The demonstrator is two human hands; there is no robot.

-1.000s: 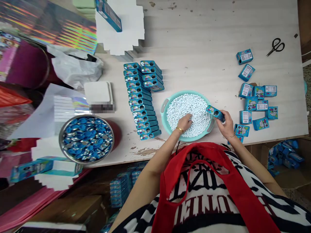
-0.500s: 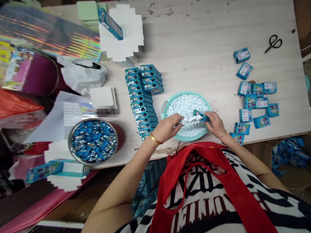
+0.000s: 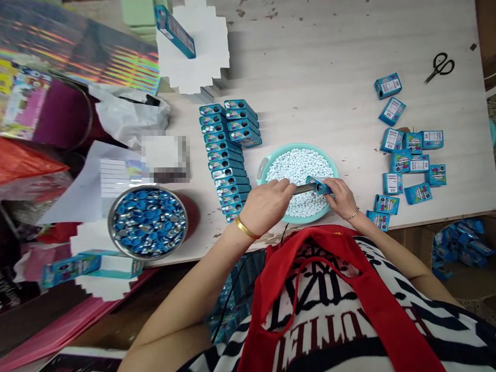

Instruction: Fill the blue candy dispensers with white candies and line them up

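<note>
Above the basin [image 3: 306, 219], in the head view, the left hand [image 3: 267, 206] is gripping a scoop [image 3: 303, 189], its far end meeting a box [image 3: 324, 188] that the right hand [image 3: 341, 199] is pinching. Candies [image 3: 300, 163] are lying beneath the scoop. Standing boxes [image 3: 229, 164] are lining up left of the left hand; loose boxes [image 3: 400, 161] are lying right of the right hand.
</note>
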